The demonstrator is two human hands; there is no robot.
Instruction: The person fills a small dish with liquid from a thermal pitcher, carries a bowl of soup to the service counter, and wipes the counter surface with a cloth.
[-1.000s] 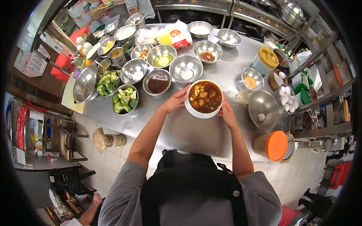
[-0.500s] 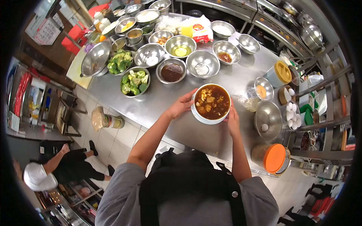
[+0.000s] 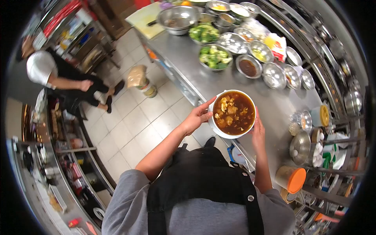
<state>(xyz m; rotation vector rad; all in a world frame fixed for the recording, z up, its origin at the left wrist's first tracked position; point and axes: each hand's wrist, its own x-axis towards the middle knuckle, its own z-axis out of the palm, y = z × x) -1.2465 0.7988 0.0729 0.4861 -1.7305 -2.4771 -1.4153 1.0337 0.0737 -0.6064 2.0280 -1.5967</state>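
A white bowl (image 3: pixel 212 126) is held level between my two hands, over the front edge of the steel table. Dark brown soup (image 3: pixel 242 122) with pale egg-like shreds and chunks fills it nearly to the rim. My left hand (image 3: pixel 196 118) grips the bowl's left side, thumb near the rim and fingers reaching underneath. On the opposite side my right hand (image 3: pixel 258 132) is closed against the wall, its fingertips partly hidden behind the bowl. A sliver of red shows beside the right fingers.
The steel table (image 3: pixel 184 64) carries broccoli bowls (image 3: pixel 214 57), a bowl of brown sauce (image 3: pixel 248 66) and an orange-lidded tub (image 3: pixel 296 180). Left, a person (image 3: pixel 58 74) in a dark apron stands on the tiled floor (image 3: pixel 135 123), near a brown bag on a container (image 3: pixel 137 76).
My view and body have turned left. The bowl, held in both hands, has moved from above the tabletop to its front edge. The person at left now appears upright and nearer.
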